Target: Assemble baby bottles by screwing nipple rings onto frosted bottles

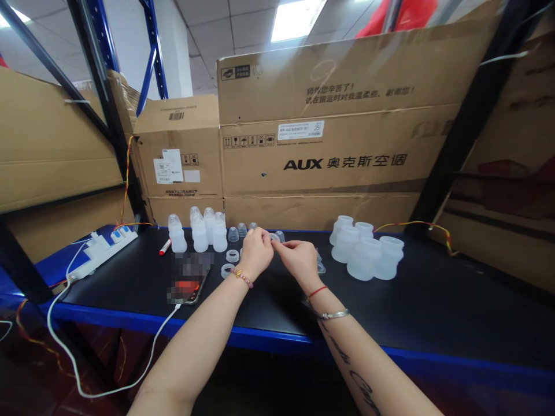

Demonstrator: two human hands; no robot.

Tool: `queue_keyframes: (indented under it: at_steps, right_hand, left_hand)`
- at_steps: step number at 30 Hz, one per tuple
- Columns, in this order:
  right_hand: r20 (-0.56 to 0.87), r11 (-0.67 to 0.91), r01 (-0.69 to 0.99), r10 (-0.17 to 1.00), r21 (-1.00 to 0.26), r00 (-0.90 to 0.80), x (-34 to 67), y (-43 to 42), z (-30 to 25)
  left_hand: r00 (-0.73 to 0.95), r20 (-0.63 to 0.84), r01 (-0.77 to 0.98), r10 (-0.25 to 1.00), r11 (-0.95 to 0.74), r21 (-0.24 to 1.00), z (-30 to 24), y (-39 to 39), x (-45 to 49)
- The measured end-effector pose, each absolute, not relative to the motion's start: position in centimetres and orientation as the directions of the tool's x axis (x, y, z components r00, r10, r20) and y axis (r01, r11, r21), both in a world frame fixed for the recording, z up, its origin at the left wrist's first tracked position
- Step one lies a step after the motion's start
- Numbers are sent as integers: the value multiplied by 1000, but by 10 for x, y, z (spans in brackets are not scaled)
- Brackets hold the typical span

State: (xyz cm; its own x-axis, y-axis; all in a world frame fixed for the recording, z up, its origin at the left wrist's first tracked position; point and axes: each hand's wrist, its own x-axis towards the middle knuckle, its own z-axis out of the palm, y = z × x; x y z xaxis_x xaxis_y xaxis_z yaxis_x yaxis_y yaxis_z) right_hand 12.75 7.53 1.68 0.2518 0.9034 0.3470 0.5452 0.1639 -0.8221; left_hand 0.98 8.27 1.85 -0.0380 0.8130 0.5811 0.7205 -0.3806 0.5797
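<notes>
My left hand (256, 253) and my right hand (300, 261) meet over the middle of the table, fingers pinched together. Between their fingertips is a small translucent bottle ring (274, 237), mostly hidden by the fingers. Left of my left hand, two more collar rings (233, 255) lie on the black table. Behind the hands stand several clear dome caps (233, 234). Just past my right hand, a few clear silicone nipples (321, 267) are partly covered by it. Several open-necked, frosted baby bottles (365, 260) are grouped at the right. Capped baby bottles (199, 232) stand at the left.
A phone (191, 280) on a white charging cable (150, 361) lies at the left, near a red marker (165, 247) and a power strip (104, 253). Cardboard boxes (338, 190) wall off the back. Dark shelf posts (459, 115) flank the black table (433, 312).
</notes>
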Motion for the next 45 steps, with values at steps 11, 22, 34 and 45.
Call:
queue_keyframes:
  at_steps: [11,22,34,45]
  right_hand:
    - [266,38,652,930,-758,255,129,79,11]
    - [372,109,680,893,-725,253,126,75,13]
    - [306,80,647,920,-758,245,131,77,13]
    - [217,70,557,955,-827,203,134,83,11]
  left_hand:
    - [-12,385,714,923,-262,649,20,74,14]
    - [49,414,677,909,-335,655,20,79,10]
    - [220,101,246,970,-156,957,18,82,12]
    - [329,121,403,936,-256,879,23,88,-10]
